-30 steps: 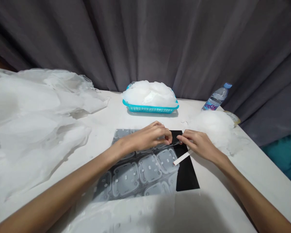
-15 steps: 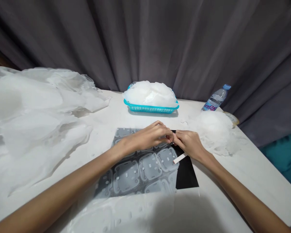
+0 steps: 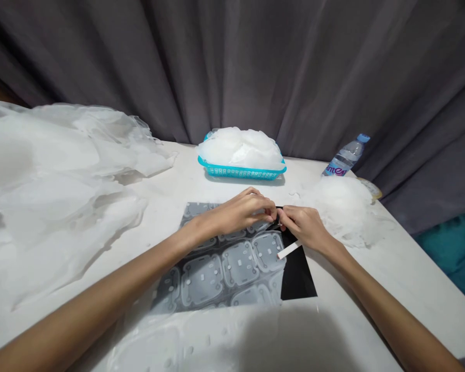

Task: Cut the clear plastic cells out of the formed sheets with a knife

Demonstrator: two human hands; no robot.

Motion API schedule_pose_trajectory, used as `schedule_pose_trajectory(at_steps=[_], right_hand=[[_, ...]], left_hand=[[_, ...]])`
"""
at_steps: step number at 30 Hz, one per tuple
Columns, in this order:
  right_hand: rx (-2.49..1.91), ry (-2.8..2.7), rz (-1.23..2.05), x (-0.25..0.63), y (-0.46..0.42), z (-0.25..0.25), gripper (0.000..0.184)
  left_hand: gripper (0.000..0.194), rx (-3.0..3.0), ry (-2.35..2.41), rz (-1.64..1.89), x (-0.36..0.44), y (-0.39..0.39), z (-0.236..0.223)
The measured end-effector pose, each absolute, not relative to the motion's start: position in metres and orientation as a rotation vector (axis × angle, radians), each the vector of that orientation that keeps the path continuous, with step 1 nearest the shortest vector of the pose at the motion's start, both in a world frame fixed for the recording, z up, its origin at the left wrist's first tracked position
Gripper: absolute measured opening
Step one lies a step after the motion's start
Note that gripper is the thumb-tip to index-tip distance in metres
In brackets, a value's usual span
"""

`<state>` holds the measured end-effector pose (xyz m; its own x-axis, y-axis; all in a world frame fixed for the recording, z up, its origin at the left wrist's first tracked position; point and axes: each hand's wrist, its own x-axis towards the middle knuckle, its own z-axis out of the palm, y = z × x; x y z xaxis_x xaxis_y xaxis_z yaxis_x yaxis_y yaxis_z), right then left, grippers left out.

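A clear plastic sheet (image 3: 202,277) with moulded rounded-square shapes lies partly over a black mat (image 3: 299,279) and runs on toward me across the white table. At the sheet's far right corner, my left hand (image 3: 248,211) is closed, fingers curled and tips pinched together; what is between them is too small to make out. Just right of it, my right hand (image 3: 304,225) is closed too, its thumb and forefinger pinching close to the left fingertips. From under the right palm a thin white stick (image 3: 289,250) sticks out toward the sheet.
Behind the mat stands a turquoise basket (image 3: 242,173) heaped with thin white film pieces (image 3: 240,147). A large pile of translucent sheets (image 3: 62,170) covers the left side. On the right lie a white crumpled heap (image 3: 343,209), a tape roll (image 3: 371,188) and a water bottle (image 3: 344,156).
My two hands have moved slightly apart, opening a small gap between their fingertips. The white stick stays under my right hand.
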<state>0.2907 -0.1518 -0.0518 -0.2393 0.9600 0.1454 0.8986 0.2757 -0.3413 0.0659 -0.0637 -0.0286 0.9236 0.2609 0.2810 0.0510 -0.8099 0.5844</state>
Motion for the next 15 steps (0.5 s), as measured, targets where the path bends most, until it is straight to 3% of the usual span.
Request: schedule_pose_trajectory(at_steps=[8, 15], right_hand=[[-1.792, -2.155, 0.195, 0.306, -0.153, -0.034, 0.055], [-1.867, -2.231, 0.099, 0.270, -0.157, -0.042, 0.038]], left_hand=[[0.015, 2.496, 0.228, 0.440, 0.067, -0.066, -0.027], [0.015, 2.504, 0.235, 0.500, 0.067, -0.064, -0.030]])
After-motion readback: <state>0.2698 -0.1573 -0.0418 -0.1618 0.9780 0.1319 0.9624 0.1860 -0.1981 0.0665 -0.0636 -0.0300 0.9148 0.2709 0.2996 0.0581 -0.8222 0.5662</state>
